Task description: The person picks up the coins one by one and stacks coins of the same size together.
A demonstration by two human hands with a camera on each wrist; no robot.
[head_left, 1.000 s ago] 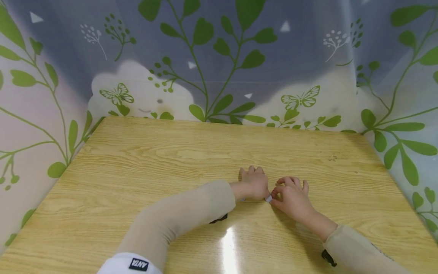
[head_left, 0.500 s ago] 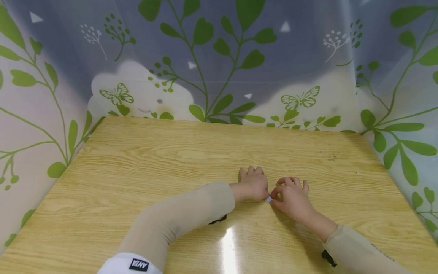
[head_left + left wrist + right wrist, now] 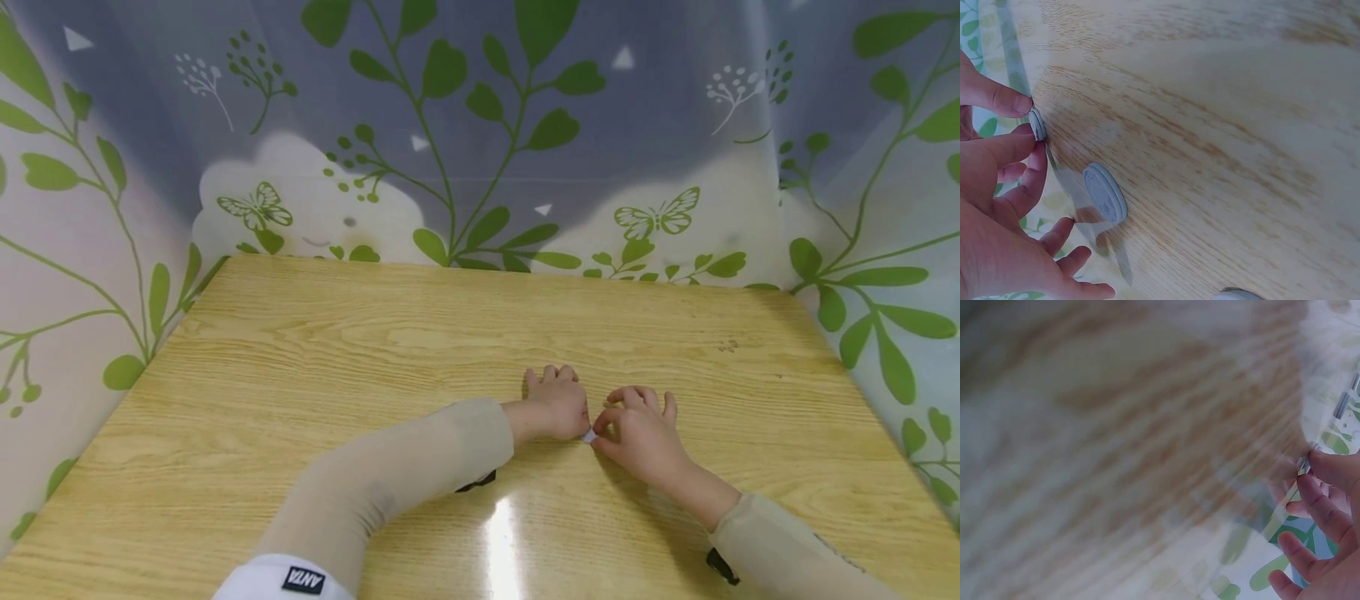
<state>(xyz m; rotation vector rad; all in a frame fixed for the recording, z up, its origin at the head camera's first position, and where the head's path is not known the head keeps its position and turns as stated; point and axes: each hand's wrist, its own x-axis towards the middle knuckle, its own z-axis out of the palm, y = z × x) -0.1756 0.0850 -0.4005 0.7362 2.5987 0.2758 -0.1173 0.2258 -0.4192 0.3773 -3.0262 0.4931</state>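
Between the two hands is a small grey disc (image 3: pixel 588 436), seen nearly edge-on and partly covered by fingers. My left hand (image 3: pixel 553 408) pinches the disc's left side between thumb and index finger, its other fingers spread toward the table. From the other side my right hand (image 3: pixel 643 442) pinches the same disc with thumb and index finger. The left wrist view shows the held disc (image 3: pixel 1037 124) at the fingertips, and a second round grey disc (image 3: pixel 1105 192) with a raised pattern near the left hand's lower fingers.
A third grey disc (image 3: pixel 1238 294) is cut off at the bottom of the left wrist view. Silvery edges of further pieces (image 3: pixel 1341 405) show at the right wrist view's right side. The wood-grain table (image 3: pixel 337 350) meets leaf-printed cloth (image 3: pixel 480 142) at its back and sides.
Both hands stay almost in place on the disc. The left forearm has dropped slightly, and a small grey patch seen below the left wrist earlier no longer shows.
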